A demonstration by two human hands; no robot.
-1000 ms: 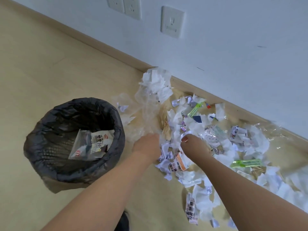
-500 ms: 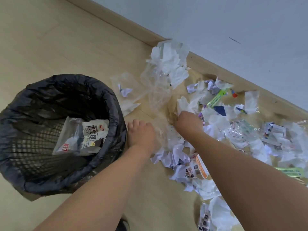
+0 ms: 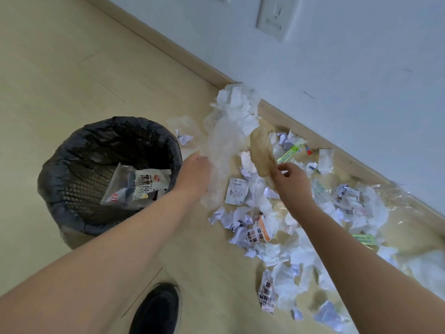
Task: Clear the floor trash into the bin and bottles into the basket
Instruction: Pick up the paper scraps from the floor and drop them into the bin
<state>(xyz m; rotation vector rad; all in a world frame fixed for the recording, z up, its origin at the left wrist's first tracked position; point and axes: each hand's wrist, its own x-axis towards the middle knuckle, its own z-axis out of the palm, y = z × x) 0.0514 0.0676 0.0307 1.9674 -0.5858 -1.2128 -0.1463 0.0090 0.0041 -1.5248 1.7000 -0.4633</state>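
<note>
A round bin (image 3: 72,165) lined with a black bag stands on the floor at the left, with a printed snack wrapper (image 3: 142,186) inside. Right of it, my left hand (image 3: 193,174) grips a clear plastic bag (image 3: 224,143) with white tissue (image 3: 237,104) bunched at its far end. My right hand (image 3: 289,182) pinches a brownish crumpled wrapper (image 3: 261,150) lifted above the litter. Crumpled paper and wrappers (image 3: 284,251) lie scattered along the wall. No bottle or basket is in view.
A wooden skirting board (image 3: 301,126) and a white wall with a socket plate (image 3: 274,18) border the litter on the far side. My black shoe (image 3: 156,309) stands on the pale wood floor near the bottom edge. A green wrapper (image 3: 362,238) lies at the right.
Both hands have risen from the floor, the left one lifting the clear plastic bag and the right one the brownish wrapper. The view has pulled back, bringing the socket and shoe into sight.
</note>
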